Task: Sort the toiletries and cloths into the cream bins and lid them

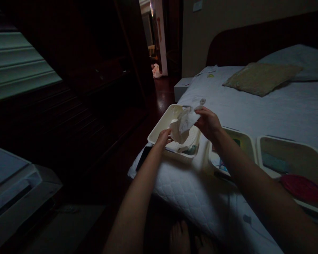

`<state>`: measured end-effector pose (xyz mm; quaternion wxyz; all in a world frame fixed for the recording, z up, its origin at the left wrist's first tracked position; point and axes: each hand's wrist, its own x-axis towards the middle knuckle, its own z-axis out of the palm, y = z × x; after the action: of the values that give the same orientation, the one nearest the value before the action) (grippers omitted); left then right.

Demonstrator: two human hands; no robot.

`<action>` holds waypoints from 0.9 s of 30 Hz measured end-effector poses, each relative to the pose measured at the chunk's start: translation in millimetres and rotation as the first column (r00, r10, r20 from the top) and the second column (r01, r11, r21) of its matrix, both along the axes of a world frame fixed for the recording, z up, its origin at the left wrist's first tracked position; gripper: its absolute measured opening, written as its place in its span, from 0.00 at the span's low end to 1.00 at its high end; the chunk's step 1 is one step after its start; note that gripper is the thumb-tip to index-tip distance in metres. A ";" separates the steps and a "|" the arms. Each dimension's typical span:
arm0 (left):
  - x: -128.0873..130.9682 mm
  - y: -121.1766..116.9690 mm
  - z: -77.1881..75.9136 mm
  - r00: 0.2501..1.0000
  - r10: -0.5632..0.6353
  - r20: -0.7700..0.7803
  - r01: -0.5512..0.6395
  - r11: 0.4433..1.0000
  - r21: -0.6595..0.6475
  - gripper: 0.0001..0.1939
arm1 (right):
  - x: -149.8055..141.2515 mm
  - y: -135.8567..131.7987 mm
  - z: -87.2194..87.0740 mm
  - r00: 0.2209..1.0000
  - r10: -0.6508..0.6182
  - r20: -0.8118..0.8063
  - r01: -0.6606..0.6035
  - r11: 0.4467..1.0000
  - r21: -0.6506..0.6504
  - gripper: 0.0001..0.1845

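Observation:
A crumpled white cloth (184, 122) hangs between both hands, just above a cream plastic basket (166, 119) that sits on the corner of the bed. My left hand (164, 137) pinches the cloth's lower left edge. My right hand (208, 122) grips its upper right end, fingers closed. More white cloth and a dark greenish item lie inside the basket.
Two more cream baskets (247, 139) (294, 148) stand to the right on the white bed (254, 109), one holding a red item (302, 187). A tan pillow (262, 77) lies further back. A dark wardrobe (76, 88) is on the left, an open doorway (156, 42) behind. My bare feet (180, 238) show below.

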<state>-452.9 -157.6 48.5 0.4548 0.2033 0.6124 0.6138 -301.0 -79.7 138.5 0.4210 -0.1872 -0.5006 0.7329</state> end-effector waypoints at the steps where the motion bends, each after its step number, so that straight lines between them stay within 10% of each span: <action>1: 2.8 -2.7 4.7 0.996 -0.002 0.090 0.000 1.000 0.023 0.07 | 2.1 -2.1 1.8 1.000 0.009 -0.018 -0.009 1.000 -0.007 0.08; 9: 21.9 -20.8 20.3 0.849 -0.213 0.484 0.168 0.976 0.135 0.15 | 14.8 -19.6 17.4 0.998 0.049 -0.048 -0.049 0.999 0.011 0.10; 27: 23.1 -38.9 15.2 0.987 0.035 0.159 -0.055 0.991 0.121 0.06 | 34.0 -11.6 -22.7 0.988 -0.070 0.138 0.101 0.967 -0.234 0.10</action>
<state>-429.8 -196.5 63.7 0.4740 0.1686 0.5398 0.6749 -267.0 -91.3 115.8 0.3934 -0.3050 -0.4257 0.7556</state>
